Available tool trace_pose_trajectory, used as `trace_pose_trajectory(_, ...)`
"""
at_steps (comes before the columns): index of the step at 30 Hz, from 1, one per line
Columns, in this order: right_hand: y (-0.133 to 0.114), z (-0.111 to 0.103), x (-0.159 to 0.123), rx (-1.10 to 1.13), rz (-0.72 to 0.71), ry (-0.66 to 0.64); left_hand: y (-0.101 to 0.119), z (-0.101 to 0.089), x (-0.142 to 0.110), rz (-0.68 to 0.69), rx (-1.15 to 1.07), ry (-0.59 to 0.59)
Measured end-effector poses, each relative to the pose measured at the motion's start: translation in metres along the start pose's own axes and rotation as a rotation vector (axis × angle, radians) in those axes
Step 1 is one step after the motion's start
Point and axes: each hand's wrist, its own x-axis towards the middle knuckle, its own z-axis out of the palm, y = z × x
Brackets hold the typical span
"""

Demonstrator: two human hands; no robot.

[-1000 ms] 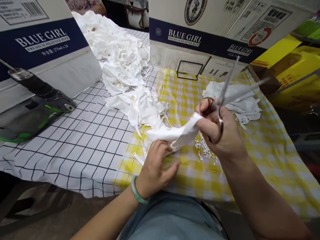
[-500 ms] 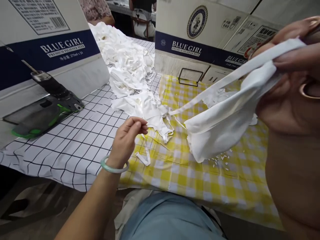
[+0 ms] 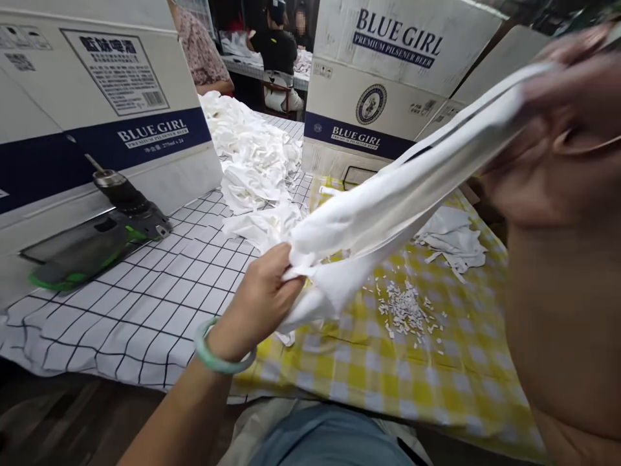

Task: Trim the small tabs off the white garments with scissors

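A white strapped garment (image 3: 383, 213), thin and limp, is stretched slantwise between my two hands above the table. My left hand (image 3: 266, 291), with a pale green bangle on its wrist, grips the lower left end between thumb and curled fingers. At upper right, close to the camera, my right hand (image 3: 557, 123) holds the raised end; it is blurred, and a gold-coloured ring shows at a finger. Behind my left hand lies another white garment (image 3: 264, 223). To the right below the stretched cloth is a flat bunch of white cloth pieces (image 3: 453, 239).
Small white bits (image 3: 407, 307) lie scattered on the yellow checked cloth (image 3: 349, 362). A long white garment heap (image 3: 252, 142) runs back between a left carton (image 3: 160, 84) and a right carton (image 3: 334, 90). A power drill (image 3: 116, 226) is at left. People sit beyond.
My left hand has moved right and taken hold of the garment's lower end, which hung loose before. The garment is now drawn out between both hands. The view has tilted up slightly.
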Motion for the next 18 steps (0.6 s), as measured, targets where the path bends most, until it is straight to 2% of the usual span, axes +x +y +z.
trace_pose_trajectory(2, 0.038, 0.006, -0.011, 0.087, 0.092, 0.062, -0.009, -0.015, -0.024, -0.163, 0.021, -0.062)
trace_pose_trajectory(4, 0.082, 0.015, -0.028, 0.060, 0.218, 0.085, -0.020, -0.021, -0.041, -0.285, 0.059, -0.071)
trace_pose_trajectory(6, 0.120, 0.023, -0.054, -0.116, 0.342, 0.072, -0.028, -0.019, -0.049, -0.325, 0.138, -0.017)
trace_pose_trajectory(8, 0.142, 0.031, -0.088, -0.324, 0.370, 0.015, -0.030, -0.012, -0.050, -0.292, 0.155, 0.014)
trace_pose_trajectory(9, 0.147, 0.035, -0.108, -0.370, 0.338, -0.036, -0.029, -0.008, -0.049, -0.265, 0.128, 0.014)
trace_pose_trajectory(11, 0.148, 0.047, -0.149, -0.272, 0.254, -0.185, -0.024, 0.003, -0.045, -0.216, 0.033, 0.016)
trace_pose_trajectory(14, 0.140, 0.062, -0.194, -0.054, 0.315, -0.349, -0.014, 0.019, -0.039, -0.169, -0.087, -0.026)
trace_pose_trajectory(16, 0.137, 0.063, -0.203, 0.020, 0.401, -0.338, -0.011, 0.027, -0.036, -0.110, -0.004, 0.017)
trace_pose_trajectory(18, 0.136, 0.055, -0.198, 0.088, 0.471, -0.300, -0.010, 0.031, -0.033, -0.018, 0.211, 0.186)
